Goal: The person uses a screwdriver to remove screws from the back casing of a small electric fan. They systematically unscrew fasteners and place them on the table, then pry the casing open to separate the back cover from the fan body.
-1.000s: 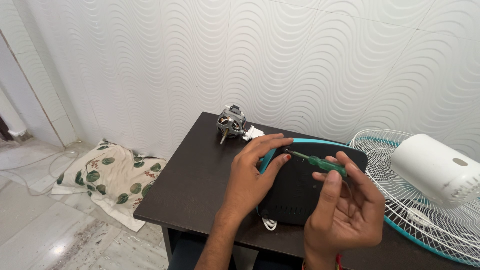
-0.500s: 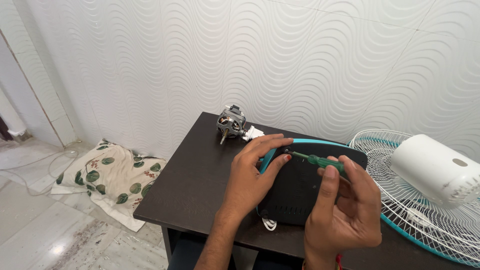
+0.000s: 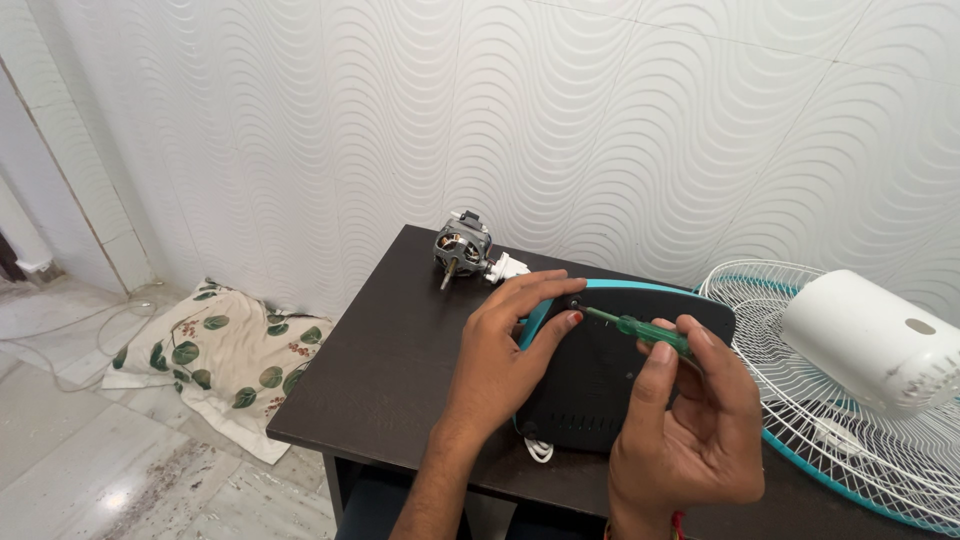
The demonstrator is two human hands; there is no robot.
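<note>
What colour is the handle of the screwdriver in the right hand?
Translucent green, on the screwdriver that the right hand holds; the head view shows it best.

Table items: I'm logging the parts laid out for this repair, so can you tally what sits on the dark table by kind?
Screwdriver (green handle, in right hand): 1
Black base panel with teal rim (left hand on it): 1
Bare electric motor: 1
Wire fan guard: 1
White motor housing: 1
Total: 5
</note>
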